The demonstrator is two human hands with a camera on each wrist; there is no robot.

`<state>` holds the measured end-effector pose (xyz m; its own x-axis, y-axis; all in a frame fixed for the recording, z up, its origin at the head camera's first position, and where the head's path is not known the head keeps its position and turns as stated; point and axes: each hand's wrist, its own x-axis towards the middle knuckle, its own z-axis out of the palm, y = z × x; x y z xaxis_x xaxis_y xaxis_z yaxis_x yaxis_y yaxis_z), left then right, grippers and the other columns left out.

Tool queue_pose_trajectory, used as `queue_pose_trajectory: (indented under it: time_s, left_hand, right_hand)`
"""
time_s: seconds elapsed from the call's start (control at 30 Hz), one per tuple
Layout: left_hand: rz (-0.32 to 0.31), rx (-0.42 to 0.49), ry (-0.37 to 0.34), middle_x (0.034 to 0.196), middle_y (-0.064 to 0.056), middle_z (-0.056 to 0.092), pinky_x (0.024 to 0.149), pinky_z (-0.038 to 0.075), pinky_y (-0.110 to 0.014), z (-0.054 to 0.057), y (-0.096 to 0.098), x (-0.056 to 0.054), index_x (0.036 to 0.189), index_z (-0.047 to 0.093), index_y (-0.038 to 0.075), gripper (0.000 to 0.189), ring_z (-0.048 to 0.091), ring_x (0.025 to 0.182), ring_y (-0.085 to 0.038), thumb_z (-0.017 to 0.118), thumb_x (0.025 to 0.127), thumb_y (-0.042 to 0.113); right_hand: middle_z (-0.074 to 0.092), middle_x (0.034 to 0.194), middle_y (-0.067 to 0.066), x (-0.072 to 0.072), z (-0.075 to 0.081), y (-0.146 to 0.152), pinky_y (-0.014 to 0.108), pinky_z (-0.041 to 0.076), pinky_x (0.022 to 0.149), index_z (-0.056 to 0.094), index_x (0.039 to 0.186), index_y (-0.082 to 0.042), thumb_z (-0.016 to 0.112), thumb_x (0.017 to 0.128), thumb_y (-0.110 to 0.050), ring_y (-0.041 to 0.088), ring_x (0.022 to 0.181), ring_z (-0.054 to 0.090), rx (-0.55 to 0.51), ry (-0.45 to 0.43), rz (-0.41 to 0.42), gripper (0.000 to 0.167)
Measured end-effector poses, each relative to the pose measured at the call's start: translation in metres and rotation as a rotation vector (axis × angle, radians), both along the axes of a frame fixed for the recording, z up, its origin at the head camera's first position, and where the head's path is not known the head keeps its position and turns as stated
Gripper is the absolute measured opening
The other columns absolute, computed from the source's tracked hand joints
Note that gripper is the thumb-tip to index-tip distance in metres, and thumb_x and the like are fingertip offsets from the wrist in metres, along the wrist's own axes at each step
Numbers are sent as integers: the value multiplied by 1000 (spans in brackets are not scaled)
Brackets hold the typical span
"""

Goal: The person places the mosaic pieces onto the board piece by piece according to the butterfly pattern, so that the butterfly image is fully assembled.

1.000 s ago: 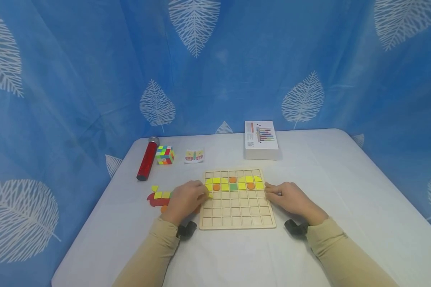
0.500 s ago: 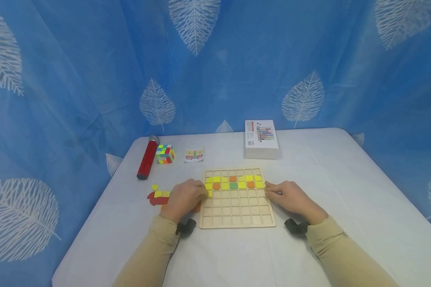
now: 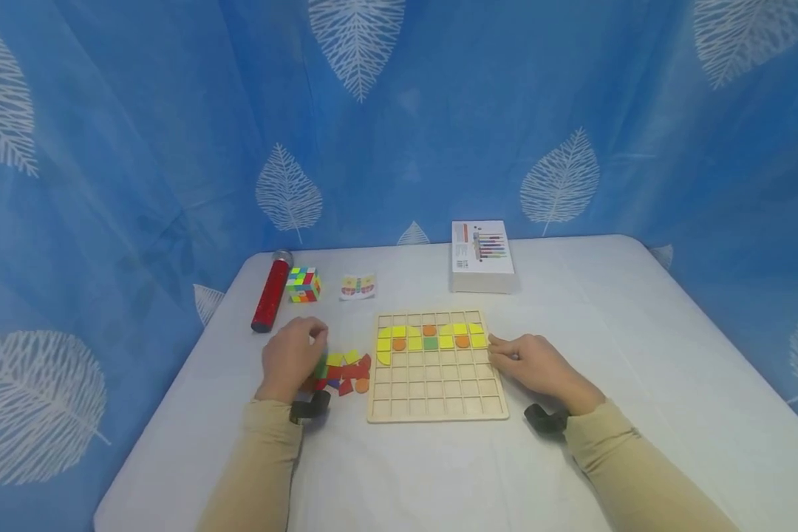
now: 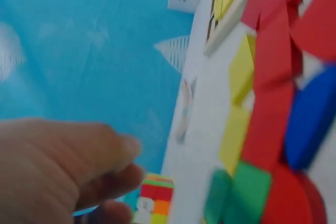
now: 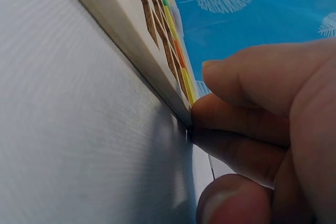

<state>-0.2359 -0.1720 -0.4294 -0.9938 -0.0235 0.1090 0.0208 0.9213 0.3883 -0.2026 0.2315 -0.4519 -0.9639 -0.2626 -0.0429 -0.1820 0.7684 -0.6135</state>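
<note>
A pale wooden grid board (image 3: pixel 439 411) lies on the table; yellow pieces, orange discs and a green square (image 3: pixel 430 343) fill parts of its upper rows. At its left side sits a yellow quarter-round piece (image 3: pixel 383 358), below the other yellow ones. My left hand (image 3: pixel 289 360) is over the left part of a pile of loose pieces, fingers loosely bent, with nothing visible in them. Red pieces (image 4: pixel 269 114), a blue piece (image 4: pixel 311 121) and a green square (image 4: pixel 251 195) show in the left wrist view. My right hand (image 3: pixel 535 366) touches the board's right edge with its fingertips (image 5: pixel 202 111).
Behind the board lies a small card (image 3: pixel 357 287) with a butterfly pattern. A puzzle cube (image 3: pixel 304 285) and a red microphone (image 3: pixel 270 295) stand and lie at the back left. A white box (image 3: pixel 482 255) is at the back right, before a blue leaf-patterned curtain (image 3: pixel 412 118).
My left hand has let go of the yellow quarter-round piece at the board's left side and moved left over the loose pieces, uncovering the right part of the pile. My right hand stays at the board.
</note>
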Motion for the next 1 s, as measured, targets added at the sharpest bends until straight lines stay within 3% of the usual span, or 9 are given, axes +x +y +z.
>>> queue_pose_trajectory:
  time_s: [0.1, 0.27, 0.53, 0.6, 0.7, 0.77, 0.9, 1.0]
  left_hand:
    - [8, 48, -94, 115, -5, 71, 90, 55, -47, -3, -6, -1, 121, 72, 15, 35, 65, 101, -25, 77, 93, 34]
    - [-61, 81, -241, 106, -1, 71, 78, 58, -37, -9, 9, 0, 117, 73, 17, 45, 64, 87, -19, 85, 83, 43]
    - [-49, 90, -280, 97, -2, 67, 73, 57, -32, -15, 19, -5, 114, 69, 14, 42, 62, 80, -18, 86, 83, 37]
    - [-49, 102, -251, 95, -1, 65, 72, 56, -31, -17, 23, -5, 111, 67, 16, 39, 62, 80, -17, 85, 84, 37]
    - [-65, 113, -137, 96, 4, 66, 71, 54, -29, -18, 34, 2, 106, 68, 20, 30, 60, 78, -15, 84, 86, 35]
    - [-144, 89, -28, 98, 6, 69, 70, 53, -28, -18, 44, 8, 103, 71, 21, 22, 59, 76, -13, 83, 88, 33]
    - [-384, -46, 169, 97, 8, 73, 66, 51, -23, -19, 61, 18, 103, 78, 23, 16, 59, 74, -7, 81, 90, 29]
    - [-478, -141, 245, 93, 10, 72, 66, 50, -19, -22, 66, 20, 103, 80, 24, 15, 59, 74, -4, 81, 90, 30]
  right_hand:
    - [58, 146, 10, 0, 0, 0, 59, 39, 113, 70, 130, -7, 63, 102, -30, 41, 140, 48, 6, 4, -6, 37]
    - [58, 146, 9, 1, -1, 1, 58, 39, 113, 70, 130, -7, 63, 102, -31, 40, 140, 48, 5, -3, -9, 37]
    - [58, 147, 10, -1, -1, 2, 61, 38, 113, 71, 129, -8, 62, 102, -31, 43, 141, 45, 11, 1, -9, 36]
    - [58, 147, 9, -1, -1, 2, 61, 38, 113, 71, 129, -8, 62, 102, -31, 43, 142, 45, 13, -2, -10, 36]
    - [58, 146, 9, 1, -1, 1, 61, 37, 113, 70, 129, -8, 62, 102, -31, 43, 141, 45, 12, -8, -9, 36]
    - [59, 146, 10, 1, -2, 1, 61, 38, 113, 70, 129, -8, 62, 102, -31, 43, 141, 46, 12, -5, -5, 37]
    - [59, 145, 10, 1, -1, 1, 60, 39, 112, 71, 128, -7, 63, 101, -30, 43, 140, 48, 14, 6, -1, 36]
    - [59, 145, 10, 0, -1, 1, 60, 39, 112, 71, 128, -8, 63, 102, -30, 42, 139, 48, 18, 7, 3, 36]
